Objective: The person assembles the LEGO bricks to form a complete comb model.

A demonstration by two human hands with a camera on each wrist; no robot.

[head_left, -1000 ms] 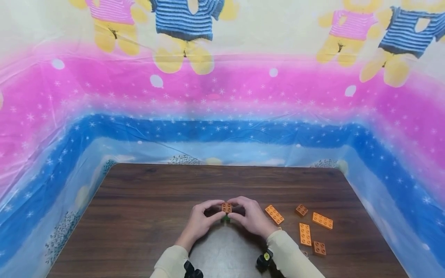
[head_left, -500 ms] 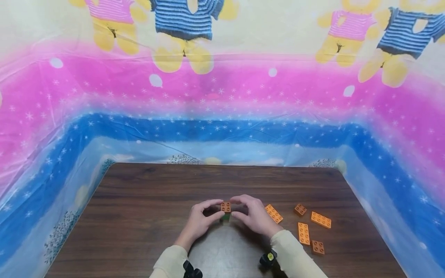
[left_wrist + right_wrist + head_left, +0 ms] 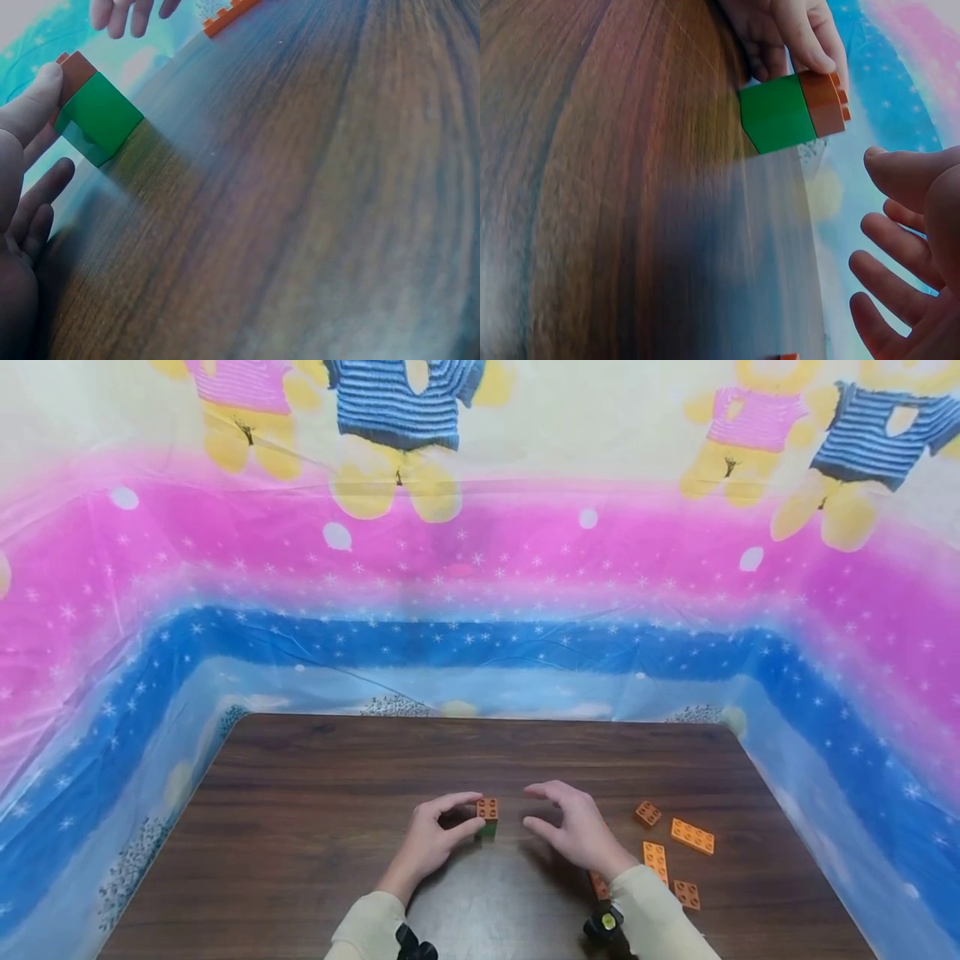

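A brownish-orange two-by-two toy brick (image 3: 487, 809) sits on top of a green block (image 3: 489, 830) at the middle of the table; together they form a small upright stack. My left hand (image 3: 437, 832) pinches the upper brick between thumb and forefinger from the left. In the left wrist view the thumb lies against the brown brick (image 3: 78, 75), above the green block (image 3: 101, 118). My right hand (image 3: 576, 827) is off to the right of the stack, apart from it, fingers loosely bent with nothing between them.
Loose bricks lie on the brown wooden table (image 3: 337, 760) to the right: a small brown one (image 3: 648, 813), a longer orange one (image 3: 693, 836), another orange one (image 3: 655, 858) partly behind the right sleeve, and another small brown one (image 3: 686, 895). A brick (image 3: 599, 885) shows beside the right wrist.
My right hand has let go of the stack and moved right, covering an orange brick that showed before. A brick beside the right wrist has come into view. The left hand stays at the stack.
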